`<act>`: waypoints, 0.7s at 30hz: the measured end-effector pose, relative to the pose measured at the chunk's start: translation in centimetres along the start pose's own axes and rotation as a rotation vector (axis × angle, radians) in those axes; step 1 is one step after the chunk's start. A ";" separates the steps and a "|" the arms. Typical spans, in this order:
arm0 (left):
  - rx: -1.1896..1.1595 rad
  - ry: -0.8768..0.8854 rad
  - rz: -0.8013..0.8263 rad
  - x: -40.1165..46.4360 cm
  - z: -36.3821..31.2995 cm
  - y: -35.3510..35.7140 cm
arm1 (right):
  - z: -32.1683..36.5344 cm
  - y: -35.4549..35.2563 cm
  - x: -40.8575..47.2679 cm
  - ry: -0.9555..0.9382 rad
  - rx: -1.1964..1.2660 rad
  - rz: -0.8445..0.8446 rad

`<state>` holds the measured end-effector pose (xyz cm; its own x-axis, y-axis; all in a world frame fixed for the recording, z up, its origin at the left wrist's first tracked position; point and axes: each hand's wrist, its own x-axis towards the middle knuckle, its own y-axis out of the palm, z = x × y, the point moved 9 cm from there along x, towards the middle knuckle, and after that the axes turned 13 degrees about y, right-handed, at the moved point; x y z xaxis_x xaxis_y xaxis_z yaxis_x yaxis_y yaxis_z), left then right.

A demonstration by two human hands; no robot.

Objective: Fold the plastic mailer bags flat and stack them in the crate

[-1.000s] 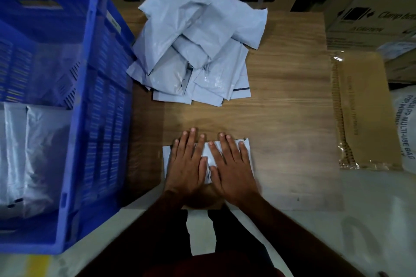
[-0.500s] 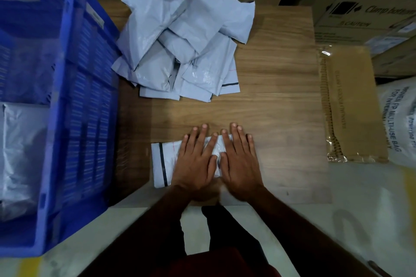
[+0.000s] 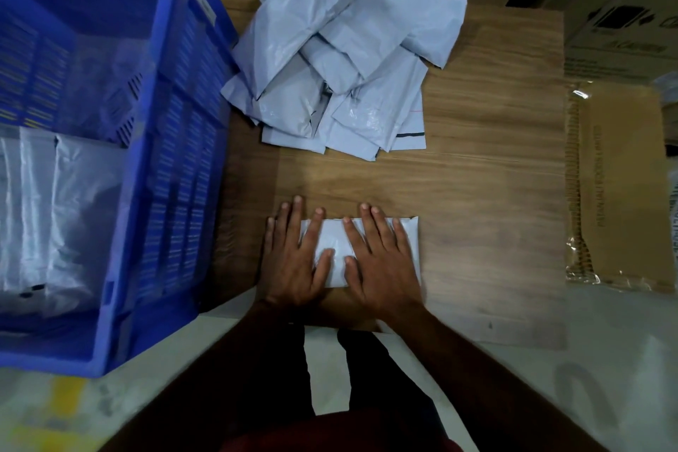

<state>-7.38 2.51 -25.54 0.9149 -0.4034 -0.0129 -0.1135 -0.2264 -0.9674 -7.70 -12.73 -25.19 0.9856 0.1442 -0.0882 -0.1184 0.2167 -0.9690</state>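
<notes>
Mailer bag, white and folded into a flat rectangle, is pressed against the wooden table near its front edge. It is held down by both hands laid side by side, palms down. The left hand is spread flat over the bag's left end, its fingers straight and reaching past the far edge onto the wood. The right hand is likewise flat with straight fingers over the bag's right part; nothing is gripped by either hand. A loose pile of unfolded bags is heaped at the back of the table, well apart from the hands. A blue crate is seen to the left of the table, and pale plastic bags are lying inside it. A brown cardboard pack wrapped in clear film is placed to the right.
</notes>
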 end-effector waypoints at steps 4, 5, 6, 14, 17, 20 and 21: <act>0.011 -0.017 0.048 0.4 -0.1 0.0 | 0.1 -0.1 0.2 -0.007 -0.010 0.022; 0.026 -0.016 0.039 0.3 -0.2 -0.3 | 0.2 -0.3 0.1 -0.009 -0.009 0.028; 0.033 0.010 0.021 0.0 -0.4 -0.7 | 0.3 -0.6 0.0 -0.014 0.004 0.030; 0.043 0.445 0.047 0.1 -2.8 -0.6 | -3.4 -2.5 -3.3 -0.139 0.035 0.090; 0.068 0.441 0.043 1.5 -3.2 -2.0 | -3.2 -2.5 -2.5 -0.099 -0.052 0.041; 0.068 0.434 0.051 2.4 -3.6 -4.4 | -2.5 -4.5 -0.7 -0.001 -0.059 -0.069; 0.066 0.444 0.056 2.6 -3.9 -5.2 | -2.2 -5.4 -0.3 0.019 -0.052 -0.092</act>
<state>-5.96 -0.84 -19.50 0.6513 -0.7582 0.0301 -0.1203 -0.1424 -0.9825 -7.04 -16.11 -20.40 0.9942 0.1077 -0.0018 -0.0210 0.1773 -0.9839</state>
